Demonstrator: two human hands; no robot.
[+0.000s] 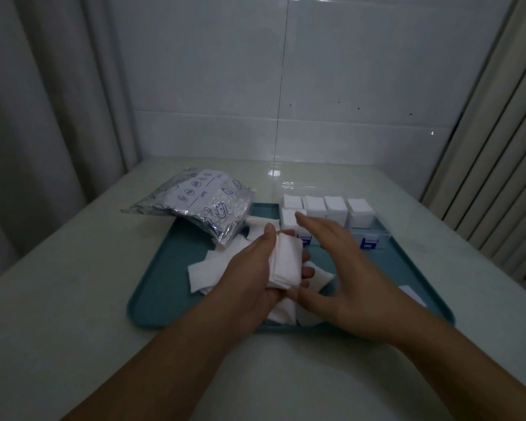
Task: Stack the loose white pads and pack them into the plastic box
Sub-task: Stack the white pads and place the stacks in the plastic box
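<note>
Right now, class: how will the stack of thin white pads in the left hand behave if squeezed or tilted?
The stack of thin white pads probably feels light and soft. Its uneven edges suggest layers could slide apart if tilted. The left hand wraps it, so a loose grip may spill pads.

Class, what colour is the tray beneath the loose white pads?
Teal, a blue-green; the tray shows best in the head view.

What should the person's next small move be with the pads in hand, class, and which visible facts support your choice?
Probably bring the open right hand against the stack of pads that the left hand grips, to square its edges. The right hand holds nothing and sits just beside the stack. Loose pads lie on the teal tray, and the plastic box already holds neat stacks.
</note>
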